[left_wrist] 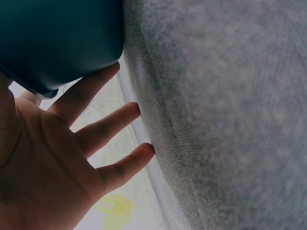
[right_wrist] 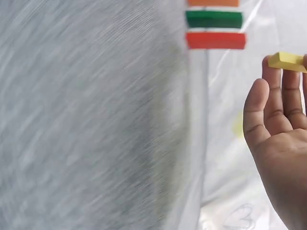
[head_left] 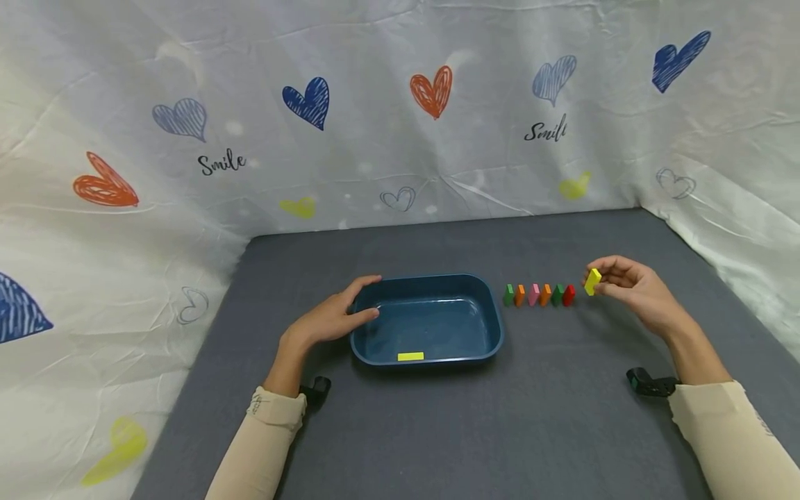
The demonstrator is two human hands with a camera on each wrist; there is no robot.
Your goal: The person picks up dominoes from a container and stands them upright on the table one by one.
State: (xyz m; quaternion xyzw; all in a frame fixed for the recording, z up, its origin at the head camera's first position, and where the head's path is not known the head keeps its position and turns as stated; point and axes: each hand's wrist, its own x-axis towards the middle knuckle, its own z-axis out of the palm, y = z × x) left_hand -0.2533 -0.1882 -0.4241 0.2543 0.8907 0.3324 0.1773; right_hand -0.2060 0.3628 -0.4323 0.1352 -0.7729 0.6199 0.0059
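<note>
My right hand [head_left: 631, 288] pinches a yellow domino block [head_left: 592, 282], held above the table just right of a row of standing dominoes. That row runs from a green domino [head_left: 509, 295] through orange and pink ones [head_left: 533, 294] to a red domino [head_left: 569, 295] nearest the hand. At the left end of a dark blue tray [head_left: 428, 361], my left hand [head_left: 328, 316] rests with its thumb over the rim. Its other fingers [left_wrist: 108, 129] stretch out straight along the outside, fingertips down by the tabletop. Inside the tray lies another yellow domino [head_left: 410, 356].
A dark grey cloth covers the table [head_left: 500, 430]. White sheeting [head_left: 375, 160] printed with hearts hangs behind and along both sides. In the right wrist view, a red domino [right_wrist: 216, 40] and a green domino [right_wrist: 214, 19] show at the top.
</note>
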